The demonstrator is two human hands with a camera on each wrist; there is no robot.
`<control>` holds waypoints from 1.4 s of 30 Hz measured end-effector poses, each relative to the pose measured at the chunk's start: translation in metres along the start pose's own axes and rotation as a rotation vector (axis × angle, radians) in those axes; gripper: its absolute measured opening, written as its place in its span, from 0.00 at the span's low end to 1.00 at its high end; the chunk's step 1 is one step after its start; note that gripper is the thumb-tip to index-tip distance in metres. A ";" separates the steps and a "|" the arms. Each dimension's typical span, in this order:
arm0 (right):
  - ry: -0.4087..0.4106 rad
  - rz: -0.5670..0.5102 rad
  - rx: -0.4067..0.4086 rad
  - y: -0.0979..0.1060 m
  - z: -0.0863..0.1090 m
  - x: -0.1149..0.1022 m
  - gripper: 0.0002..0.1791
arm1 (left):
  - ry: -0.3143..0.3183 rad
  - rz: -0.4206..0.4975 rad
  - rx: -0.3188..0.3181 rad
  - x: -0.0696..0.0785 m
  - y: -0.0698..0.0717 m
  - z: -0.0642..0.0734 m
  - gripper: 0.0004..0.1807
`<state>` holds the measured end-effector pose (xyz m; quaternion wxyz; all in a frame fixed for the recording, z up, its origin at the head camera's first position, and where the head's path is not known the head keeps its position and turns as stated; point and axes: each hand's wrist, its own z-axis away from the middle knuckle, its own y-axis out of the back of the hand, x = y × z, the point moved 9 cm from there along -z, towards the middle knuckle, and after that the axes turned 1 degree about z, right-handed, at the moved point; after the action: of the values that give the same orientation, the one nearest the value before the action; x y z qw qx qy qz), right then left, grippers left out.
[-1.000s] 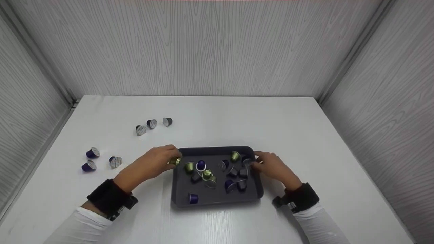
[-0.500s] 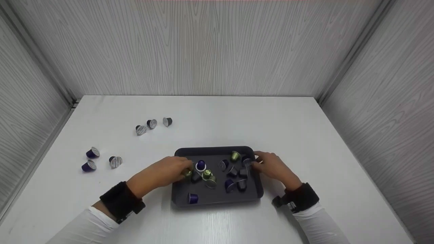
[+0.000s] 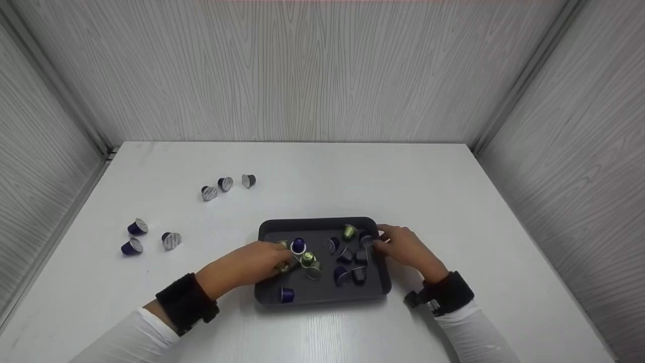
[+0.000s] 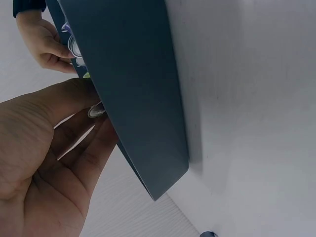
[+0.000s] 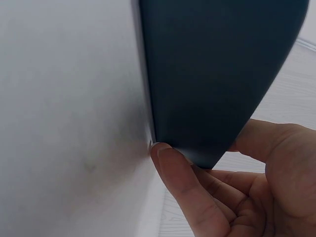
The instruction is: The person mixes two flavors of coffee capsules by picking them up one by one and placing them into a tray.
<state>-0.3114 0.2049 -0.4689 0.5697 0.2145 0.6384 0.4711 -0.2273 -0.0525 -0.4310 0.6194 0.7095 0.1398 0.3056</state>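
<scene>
A dark grey rectangular tray (image 3: 332, 296) holds several coffee capsules, among them a green capsule (image 3: 349, 232), a purple capsule (image 3: 287, 295) and a dark grey capsule (image 3: 360, 275). My left hand (image 3: 257, 262) reaches over the tray's left side and pinches a green coffee capsule (image 3: 283, 267), mostly covered by the fingers. In the left wrist view a capsule's foil rim (image 4: 96, 110) shows between thumb and fingers, partly behind the tray wall. At the tray's right side my right hand (image 3: 405, 249) grips the edge; in the right wrist view its fingers (image 5: 185, 182) curl round the tray's corner.
On the white table left of the tray lie three purple capsules, one of them a near capsule (image 3: 132, 246). Further back are three dark capsules, including a rightmost capsule (image 3: 248, 181). Pale wood-grain panels (image 3: 302, 75) enclose the table at the back and sides.
My left hand has moved from outside the tray's left rim, rightward and down into the tray, with the green capsule. My right hand has stayed on the tray's right edge.
</scene>
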 end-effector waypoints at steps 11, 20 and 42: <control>-0.002 -0.004 -0.001 0.000 0.000 -0.001 0.25 | 0.012 0.015 0.032 -0.006 0.004 0.006 0.12; -0.037 -0.013 -0.016 -0.002 -0.001 0.002 0.26 | 0.032 -0.077 0.148 -0.019 0.017 0.017 0.16; 0.009 0.003 0.005 -0.001 -0.001 0.001 0.26 | 0.347 -0.061 0.196 -0.095 0.028 0.059 0.38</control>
<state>-0.3124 0.2047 -0.4701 0.5656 0.2150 0.6417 0.4714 -0.2705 -0.1596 -0.4313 0.5228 0.6988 0.2948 0.3892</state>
